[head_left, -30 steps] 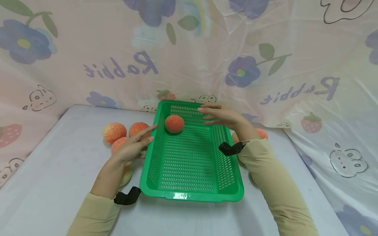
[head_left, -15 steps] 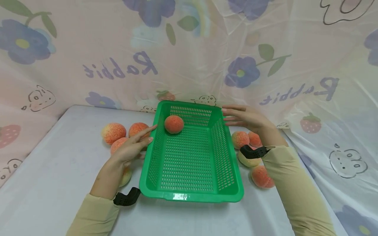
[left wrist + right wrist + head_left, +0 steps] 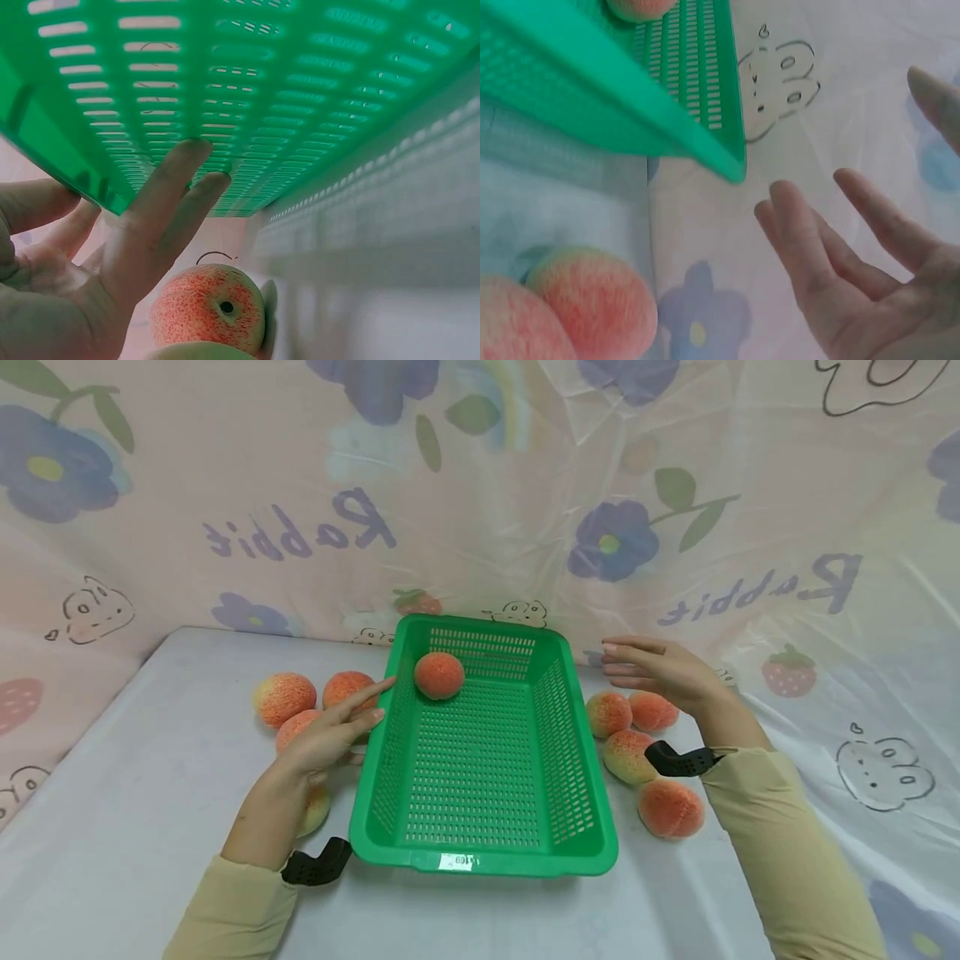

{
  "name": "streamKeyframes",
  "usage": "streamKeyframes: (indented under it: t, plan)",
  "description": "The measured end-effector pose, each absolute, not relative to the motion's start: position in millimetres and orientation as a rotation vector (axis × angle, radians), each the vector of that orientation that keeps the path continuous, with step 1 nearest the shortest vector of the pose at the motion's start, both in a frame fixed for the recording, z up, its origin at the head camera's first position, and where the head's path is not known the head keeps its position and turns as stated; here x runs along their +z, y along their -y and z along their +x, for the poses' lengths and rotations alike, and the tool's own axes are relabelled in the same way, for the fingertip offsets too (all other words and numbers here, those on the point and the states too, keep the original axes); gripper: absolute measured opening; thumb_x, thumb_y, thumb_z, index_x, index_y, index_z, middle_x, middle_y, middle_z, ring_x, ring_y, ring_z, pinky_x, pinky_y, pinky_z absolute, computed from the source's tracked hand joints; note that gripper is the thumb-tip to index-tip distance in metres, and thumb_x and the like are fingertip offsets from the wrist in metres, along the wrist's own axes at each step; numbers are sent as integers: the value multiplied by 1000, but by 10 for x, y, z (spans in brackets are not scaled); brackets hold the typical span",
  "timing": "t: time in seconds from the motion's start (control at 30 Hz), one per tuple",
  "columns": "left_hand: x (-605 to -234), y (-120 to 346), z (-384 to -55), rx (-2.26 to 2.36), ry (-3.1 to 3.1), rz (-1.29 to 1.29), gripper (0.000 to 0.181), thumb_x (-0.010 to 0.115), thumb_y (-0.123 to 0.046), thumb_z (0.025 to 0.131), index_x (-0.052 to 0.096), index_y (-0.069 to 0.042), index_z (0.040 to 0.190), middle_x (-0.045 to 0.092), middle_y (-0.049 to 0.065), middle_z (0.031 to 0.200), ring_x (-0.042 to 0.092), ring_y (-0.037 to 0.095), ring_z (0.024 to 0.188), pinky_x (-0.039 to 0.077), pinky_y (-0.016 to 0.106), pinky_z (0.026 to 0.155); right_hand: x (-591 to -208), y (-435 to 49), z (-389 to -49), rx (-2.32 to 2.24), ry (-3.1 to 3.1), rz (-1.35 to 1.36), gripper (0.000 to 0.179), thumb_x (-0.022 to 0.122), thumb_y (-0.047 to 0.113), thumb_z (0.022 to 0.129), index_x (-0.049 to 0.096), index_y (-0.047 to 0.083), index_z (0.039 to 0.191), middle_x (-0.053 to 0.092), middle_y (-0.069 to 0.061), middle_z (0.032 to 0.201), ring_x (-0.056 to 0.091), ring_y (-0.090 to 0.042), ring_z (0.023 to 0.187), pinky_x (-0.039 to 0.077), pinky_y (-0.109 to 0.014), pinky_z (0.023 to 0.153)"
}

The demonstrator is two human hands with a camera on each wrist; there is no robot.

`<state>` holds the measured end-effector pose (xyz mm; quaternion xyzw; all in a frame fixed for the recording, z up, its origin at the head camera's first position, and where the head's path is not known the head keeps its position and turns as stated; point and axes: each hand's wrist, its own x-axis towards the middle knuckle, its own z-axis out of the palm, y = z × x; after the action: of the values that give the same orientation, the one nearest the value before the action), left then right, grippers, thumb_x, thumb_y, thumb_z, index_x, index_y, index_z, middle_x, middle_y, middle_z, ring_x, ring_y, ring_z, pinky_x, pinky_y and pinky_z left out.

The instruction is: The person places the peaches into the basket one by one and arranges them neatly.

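A green plastic basket (image 3: pixel 480 864) with slotted walls stands in the middle of the table, and one peach (image 3: pixel 439 676) lies in its far left corner. My left hand (image 3: pixel 330 739) is at the basket's left side. In the left wrist view, two fairly straight fingers (image 3: pixel 169 180) touch the slotted wall from outside, while the thumb and another finger are near the rim. To the right of the basket, my right hand (image 3: pixel 663 675) is raised with fingers spread and nothing in it, over a red peach (image 3: pixel 654 711).
Several peaches lie left of the basket, including a mottled peach (image 3: pixel 285 699) and one partly behind the left wrist. Right of it lie more, such as a yellowish peach (image 3: pixel 628 757) and a pinkish peach (image 3: pixel 671 808). A patterned curtain (image 3: pixel 480 485) hangs behind the white table (image 3: pixel 187 760).
My right hand has moved right, from over the basket's far right part to outside it, above the right-hand peaches, which now show more. The left hand and the peach in the basket keep their places.
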<state>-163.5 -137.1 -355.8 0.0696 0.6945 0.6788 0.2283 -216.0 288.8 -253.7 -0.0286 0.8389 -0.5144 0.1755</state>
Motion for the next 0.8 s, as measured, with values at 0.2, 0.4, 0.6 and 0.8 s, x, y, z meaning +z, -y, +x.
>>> streamKeyframes:
  t: [0.2,0.4,0.6,0.8]
  plan:
    - [-3572,1397,-1616,1868,-1915,195,54,41,-25,104,20,-32,154,45,24,140,65,20,104,56,38,82,-2649,-3065,-2161,-1548,-2373,0,71,55,40,97,28,-1,148,60,8,112,64,0,98,52,-22,90]
    - [-3570,1392,-1622,1875,-1906,205,55,42,-26,104,20,-32,154,48,22,138,65,19,104,56,38,82,-2821,-3230,-2164,-1846,-2319,144,72,58,32,96,25,-7,146,64,17,93,65,1,89,53,-18,83]
    - [-3565,1383,-1625,1880,-1904,200,55,43,-25,104,21,-32,154,47,22,139,65,18,103,56,36,81,-2993,-3320,-2161,-2136,-2355,367,39,67,30,90,51,9,119,67,14,81,65,2,76,54,-14,73]
    - [-3571,1367,-1646,1888,-1895,206,54,42,-25,104,21,-31,154,48,22,137,66,18,102,56,37,81,-3118,-3382,-2217,-2286,-2383,685,19,69,23,88,57,14,100,66,14,71,63,1,67,52,-12,64]
